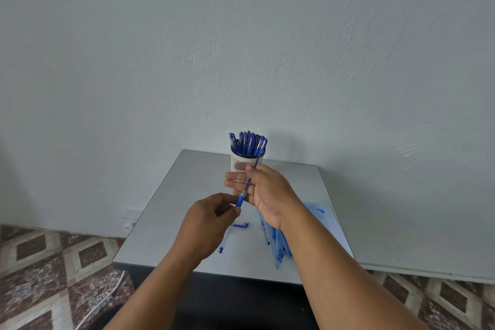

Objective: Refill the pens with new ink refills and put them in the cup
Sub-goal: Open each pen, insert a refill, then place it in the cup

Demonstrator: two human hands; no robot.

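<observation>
Right hand [267, 193] raised over the grey table [294, 182], fingers curled round a blue pen [247, 185] held tilted — upper end toward 1 o'clock, grip end toward 7. Left hand [211, 220] pinches the pen's blue grip section [239, 200] between thumb and fingertips. Behind the hands, at 12 o'clock, a white cup [237, 162] packed with capped blue pens [247, 143]. On the table: a loose blue cap [241, 225] at centre, a fan of clear-blue refills [278, 244] at 4 o'clock (partly hidden by the right forearm).
</observation>
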